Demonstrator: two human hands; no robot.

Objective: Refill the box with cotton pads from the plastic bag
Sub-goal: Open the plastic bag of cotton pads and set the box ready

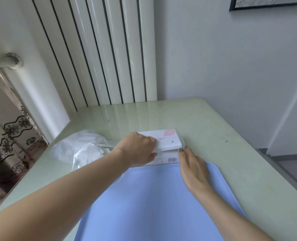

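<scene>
The box (163, 145) is sitting on the bench (231, 153), touching the far edge of the blue mat (153, 197). My left hand (139, 150) is gripping the box's left end, fingers (152, 139) curled over its top. My right hand (194, 169) is reaching to the box's right near corner, fingers mostly straight, 1 fingertip touching it. The plastic bag (80, 148) of cotton pads is lying just left of the box, behind my left wrist.

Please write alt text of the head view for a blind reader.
Two bare hands work on a white cotton pad box at a blue mat's far edge: the left hand grips its left end, the right hand touches its right corner. A crumpled plastic bag lies to the left.
</scene>
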